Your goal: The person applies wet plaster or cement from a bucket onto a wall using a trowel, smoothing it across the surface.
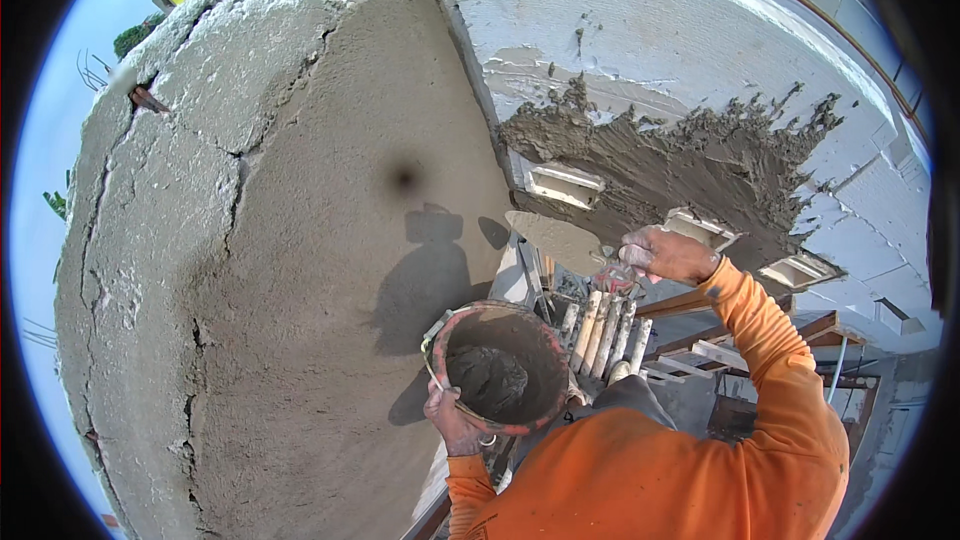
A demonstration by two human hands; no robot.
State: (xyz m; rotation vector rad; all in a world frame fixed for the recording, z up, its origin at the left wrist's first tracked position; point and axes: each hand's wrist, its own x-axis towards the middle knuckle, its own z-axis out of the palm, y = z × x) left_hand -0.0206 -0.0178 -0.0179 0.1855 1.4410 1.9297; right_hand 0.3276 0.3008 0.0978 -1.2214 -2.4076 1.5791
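Bucket (545, 340) and trowel (553, 239)
Left fingers (446, 410) grasp the bucket's left side; right fingers (646, 251) clench the trowel above-right of it.

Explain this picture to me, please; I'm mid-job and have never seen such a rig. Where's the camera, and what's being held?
There is no machine here: a person in an orange long-sleeved top works bare-handed. The single picture comes from a wide fisheye camera on their head, looking down, so straight edges bend near the rim.

The left hand holds a round, dark bucket with a reddish rim; wet grey mortar lies inside. The right hand grips a flat, leaf-shaped grey trowel.

On the right, rough dark-grey mortar covers part of a white block wall. On the left stands a grey-brown plastered wall. Round, pale poles lie side by side below.
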